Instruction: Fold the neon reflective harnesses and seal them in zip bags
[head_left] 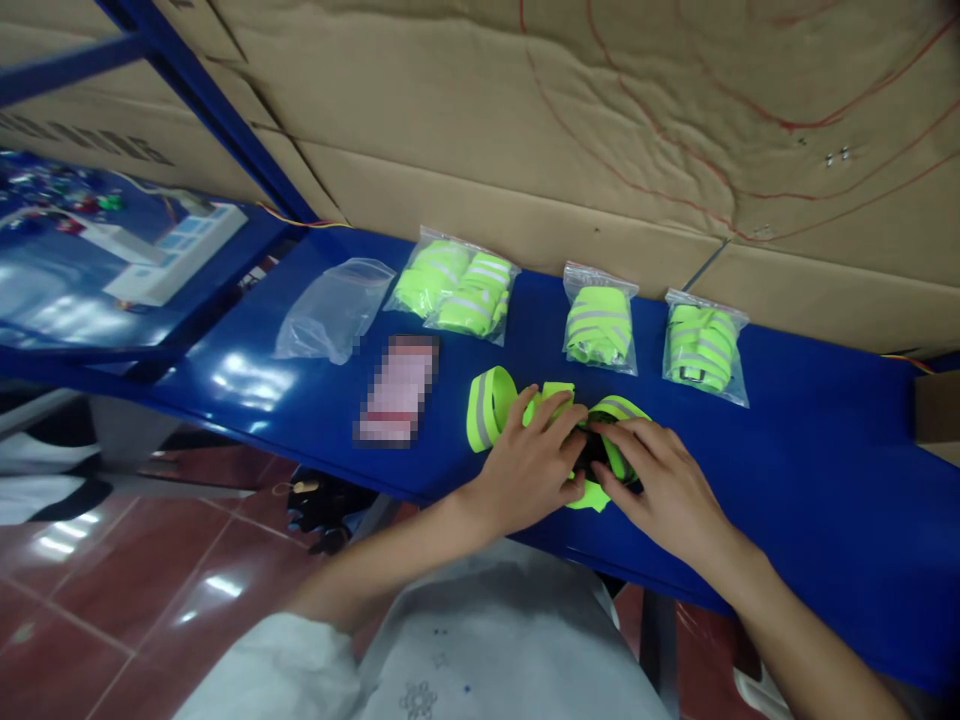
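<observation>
A neon yellow-green reflective strap (486,410) with a grey stripe lies loosely coiled on the blue table in front of me. My left hand (529,470) rests over the middle of it, fingers bent and closed on the strap. From the other side, my right hand (664,475) grips a looped part, its thumb and fingers around a dark piece. My fingers hide most of that dark piece, so its kind is unclear. Both hands are close together, fingertips nearly meeting.
Along the back of the table (810,480) stand clear zip bags with rolled reflective straps: a left pair (469,290), a middle bag (600,325) and a right bag (703,345). An unfilled clear bag (334,310) and a blurred-out pink rectangle (397,390) lie left. Cardboard (480,130) walls the back.
</observation>
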